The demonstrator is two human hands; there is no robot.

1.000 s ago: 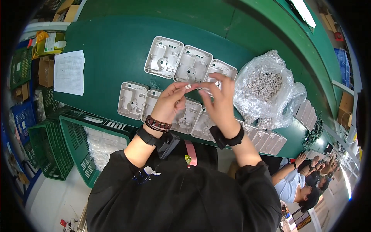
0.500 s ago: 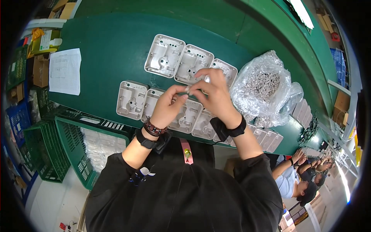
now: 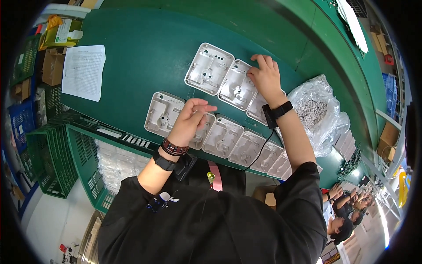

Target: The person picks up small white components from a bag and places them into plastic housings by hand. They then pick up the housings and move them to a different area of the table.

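Observation:
In the upper row, a pale grey plastic housing (image 3: pixel 209 68) lies beside a second housing (image 3: pixel 233 90). My right hand (image 3: pixel 266 79) is over that second one's far right corner, thumb and bent fingers apart; whether it touches the rim is unclear. A third housing (image 3: pixel 257 110) is partly covered by my right wrist. My left hand (image 3: pixel 190 123) hovers above the lower row, index finger stretched out and thumb apart, with nothing visible in it. Beneath and beside it lie the left-end housing (image 3: pixel 154 116), a partly hidden housing (image 3: pixel 207 132) and another housing (image 3: pixel 223 137).
Right of the housings sits a clear plastic bag (image 3: pixel 307 94) of small metallic parts. A printed sheet (image 3: pixel 83 72) lies at left on the green table (image 3: pixel 136 48). A green crate (image 3: pixel 83 163) with bagged pieces stands near left. Co-workers' hands (image 3: pixel 336 192) show at far right.
My hands, together over the housings before, are now apart. My right hand has moved far and right to the upper row; my left stays over the lower row. The whole view has shifted.

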